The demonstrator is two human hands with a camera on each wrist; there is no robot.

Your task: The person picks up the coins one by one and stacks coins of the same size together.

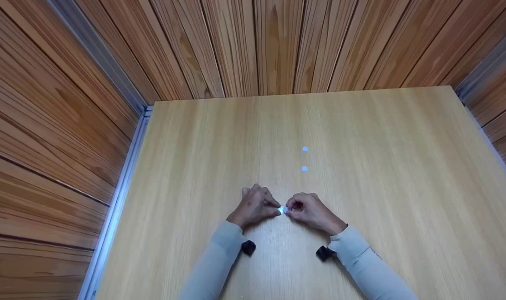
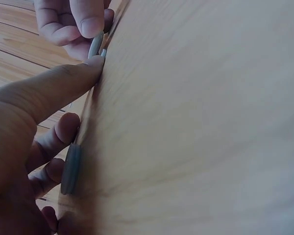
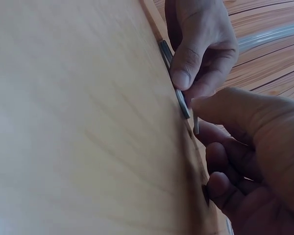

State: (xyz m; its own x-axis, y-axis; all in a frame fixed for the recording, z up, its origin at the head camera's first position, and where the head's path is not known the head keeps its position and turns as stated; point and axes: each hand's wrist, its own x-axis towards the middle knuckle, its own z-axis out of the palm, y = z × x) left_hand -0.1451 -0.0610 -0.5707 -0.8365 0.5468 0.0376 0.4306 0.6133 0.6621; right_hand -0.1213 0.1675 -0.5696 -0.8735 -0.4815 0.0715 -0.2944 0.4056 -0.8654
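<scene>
My left hand point(image 1: 255, 206) and right hand point(image 1: 313, 211) meet low over the table, fingertips nearly touching. A small bright disc point(image 1: 282, 210) shows between them, with left thumb and fingertips pinching its left side. In the right wrist view, a thin grey disc point(image 3: 183, 104) sits edge-on under the left thumb. My right thumb and finger pinch a thin pale disc point(image 3: 196, 122) beside it. Another dark disc point(image 2: 71, 169) appears edge-on near the left hand's lower fingers in the left wrist view. Fingers hide part of the held pieces.
Two small pale discs point(image 1: 305, 148) lie on the wooden table point(image 1: 194, 146) beyond the hands, one behind the other. Wood-plank walls point(image 1: 273, 46) stand at the back and sides, with a metal rail point(image 1: 115, 200) along the left edge.
</scene>
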